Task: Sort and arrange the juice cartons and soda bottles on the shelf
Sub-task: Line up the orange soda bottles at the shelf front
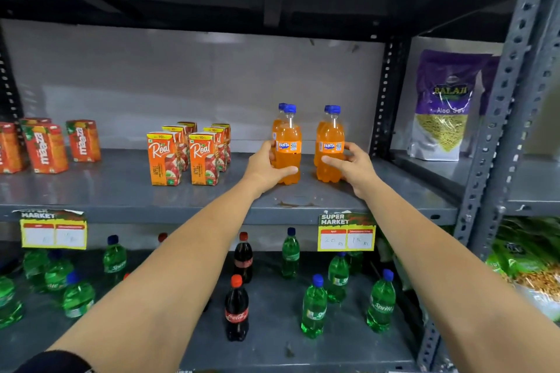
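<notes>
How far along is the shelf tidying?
Apple juice cartons already stand in neat rows. Left hand and right hand are each on a front orange soda bottle. The green bottles and cola bottles below look mixed and scattered.

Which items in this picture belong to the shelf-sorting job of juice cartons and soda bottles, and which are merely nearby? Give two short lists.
Part of the job:
- Fanta bottles, one in each hand's grip: left hand, right hand
- Real apple cartons
- Maaza cartons
- Sprite bottles and Coca-Cola bottles below

Merely nearby:
- Balaji Aloo Sev packet
- price tags
- green packets at lower right
</notes>
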A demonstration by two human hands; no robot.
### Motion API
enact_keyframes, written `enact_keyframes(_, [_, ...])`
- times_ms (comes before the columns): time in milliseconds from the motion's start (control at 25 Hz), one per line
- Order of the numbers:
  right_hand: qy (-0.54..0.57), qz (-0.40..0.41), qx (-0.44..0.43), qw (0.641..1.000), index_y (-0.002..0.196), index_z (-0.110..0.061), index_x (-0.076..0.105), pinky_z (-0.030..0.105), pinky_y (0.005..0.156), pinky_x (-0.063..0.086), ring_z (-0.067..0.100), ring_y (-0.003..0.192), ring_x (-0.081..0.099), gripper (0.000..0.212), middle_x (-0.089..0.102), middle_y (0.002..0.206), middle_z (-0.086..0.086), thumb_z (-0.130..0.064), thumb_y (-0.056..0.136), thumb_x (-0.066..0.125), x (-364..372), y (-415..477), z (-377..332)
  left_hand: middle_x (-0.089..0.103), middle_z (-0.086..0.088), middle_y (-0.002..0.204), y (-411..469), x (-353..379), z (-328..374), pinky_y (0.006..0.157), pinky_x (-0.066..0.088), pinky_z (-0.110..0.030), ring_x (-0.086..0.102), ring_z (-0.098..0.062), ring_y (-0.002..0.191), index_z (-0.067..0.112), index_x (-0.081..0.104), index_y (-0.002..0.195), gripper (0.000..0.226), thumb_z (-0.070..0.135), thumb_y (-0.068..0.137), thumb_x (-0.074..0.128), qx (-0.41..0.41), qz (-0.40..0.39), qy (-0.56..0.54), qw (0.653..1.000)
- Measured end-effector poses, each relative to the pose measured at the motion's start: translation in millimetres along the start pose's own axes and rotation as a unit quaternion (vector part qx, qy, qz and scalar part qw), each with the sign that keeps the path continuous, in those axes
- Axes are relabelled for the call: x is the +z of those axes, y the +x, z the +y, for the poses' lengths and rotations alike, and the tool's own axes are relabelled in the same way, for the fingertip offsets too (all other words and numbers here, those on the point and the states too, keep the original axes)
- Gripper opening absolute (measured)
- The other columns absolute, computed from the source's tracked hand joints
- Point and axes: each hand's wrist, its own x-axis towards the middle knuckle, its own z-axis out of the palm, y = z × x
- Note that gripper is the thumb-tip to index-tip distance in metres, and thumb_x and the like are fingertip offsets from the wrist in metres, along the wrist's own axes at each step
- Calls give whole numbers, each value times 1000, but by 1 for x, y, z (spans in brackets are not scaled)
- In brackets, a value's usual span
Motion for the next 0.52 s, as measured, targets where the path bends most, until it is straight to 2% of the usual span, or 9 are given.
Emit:
enact_keyframes(280, [6, 15, -9, 1000, 123, -22, 51, 39, 89, 48, 21, 111, 52, 53, 56, 118, 1, -21, 76, 75, 2, -8, -6, 43, -9, 146, 2, 2, -1, 104, 42, -47, 44, -29, 132, 20, 28, 145, 74, 21, 84, 70, -13, -21, -20, 1000])
enact_keyframes(400, [14, 15, -11, 1000, 117, -24, 53, 35, 86, 46, 19, 109, 52, 45, 56, 113, -2, -19, 77, 74, 1, -9, -7, 47, -9, 143, 2, 2, -3, 104, 42, -44, 46, -27, 130, 16, 35, 141, 70, 21, 82, 73, -11, 0, -10, 1000])
enact_keyframes(520, [30, 10, -12, 999, 111, -26, 55, 36, 88, 45, 18, 109, 53, 39, 58, 112, -2, -16, 78, 73, 0, -10, -8, 53, -10, 136, 0, 1, -3, 101, 46, -41, 52, -25, 124, 13, 43, 135, 67, 19, 77, 77, -13, 33, -27, 999])
